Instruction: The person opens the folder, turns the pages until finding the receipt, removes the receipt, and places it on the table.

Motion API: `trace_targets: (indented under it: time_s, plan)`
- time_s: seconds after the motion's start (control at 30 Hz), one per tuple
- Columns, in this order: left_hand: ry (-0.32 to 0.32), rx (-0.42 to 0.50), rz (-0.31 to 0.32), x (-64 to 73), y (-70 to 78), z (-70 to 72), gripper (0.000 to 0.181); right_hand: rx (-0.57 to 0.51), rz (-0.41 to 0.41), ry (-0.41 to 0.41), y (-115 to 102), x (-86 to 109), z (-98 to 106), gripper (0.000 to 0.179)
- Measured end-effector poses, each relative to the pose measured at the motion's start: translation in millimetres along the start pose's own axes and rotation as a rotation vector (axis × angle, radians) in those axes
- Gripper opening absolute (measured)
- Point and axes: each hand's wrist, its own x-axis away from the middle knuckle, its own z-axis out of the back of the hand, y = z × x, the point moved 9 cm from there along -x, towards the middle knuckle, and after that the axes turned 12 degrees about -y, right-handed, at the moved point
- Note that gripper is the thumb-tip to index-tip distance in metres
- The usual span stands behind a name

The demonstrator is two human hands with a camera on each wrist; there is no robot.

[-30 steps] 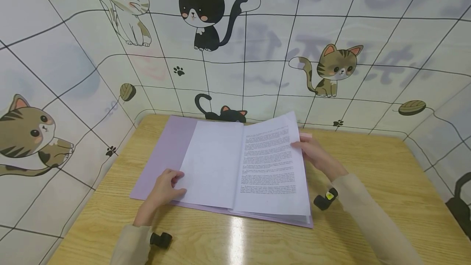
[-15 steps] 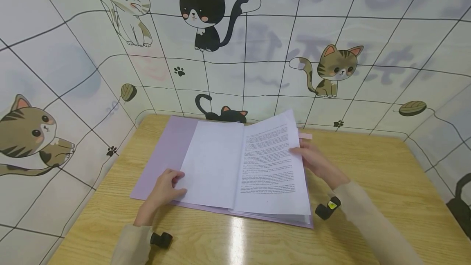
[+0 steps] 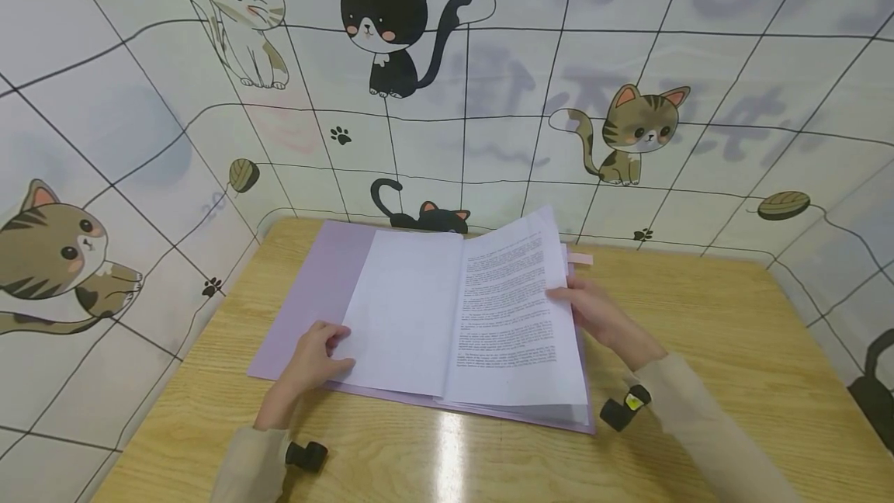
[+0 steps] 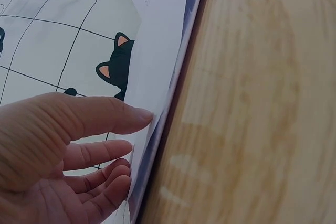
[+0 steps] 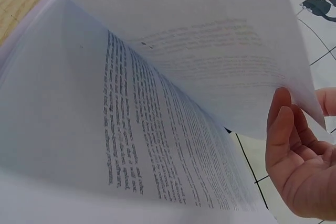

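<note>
An open purple folder (image 3: 314,286) holding a stack of printed sheets lies on the wooden table. My right hand (image 3: 601,315) pinches the right edge of the top printed page (image 3: 513,309), thumb above and fingers beneath. That page (image 5: 210,51) is lifted, and another printed sheet (image 5: 142,145) shows under it in the right wrist view. On the other side, my left hand (image 3: 312,355) rests at the left edge of the blank white page (image 3: 405,309). In the left wrist view, its thumb (image 4: 110,116) touches the paper near the folder's edge, fingers loosely bent.
The wooden table (image 3: 391,456) extends in front of the folder and to its right. A pink tab (image 3: 581,258) sticks out past the sheets at the right. Behind stands a wall (image 3: 517,138) printed with cartoon cats. A black object (image 3: 873,379) is at the far right edge.
My right hand has slid down along the page's edge, toward me. The page's right edge has lifted and shifted slightly left, uncovering more of the pink tab. My left hand has stayed put.
</note>
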Motion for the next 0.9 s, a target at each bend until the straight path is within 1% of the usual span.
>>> trace_targets:
  time_s: [0.2,0.43,0.53,0.7,0.9]
  plan:
    - [0.002,-0.008,-0.007,-0.4,-0.3,-0.9,0.042,-0.018,0.014,-0.016,-5.0,0.3,-7.2,0.048]
    - [0.002,-0.013,0.000,-1.1,-1.5,-1.2,0.041,-0.002,-0.008,-0.018,-11.7,1.7,-15.8,0.050]
    - [0.000,-0.015,0.004,-1.6,-2.4,-1.2,0.041,-0.014,-0.009,-0.025,-14.9,0.7,-20.0,0.050]
    - [0.001,-0.015,0.006,-2.3,-3.4,-1.6,0.041,-0.059,0.013,-0.046,-20.0,-3.4,-26.1,0.049]
    - [0.002,-0.011,0.005,-2.1,-3.7,-1.5,0.041,-0.087,0.049,-0.061,-27.4,-8.4,-31.8,0.048]
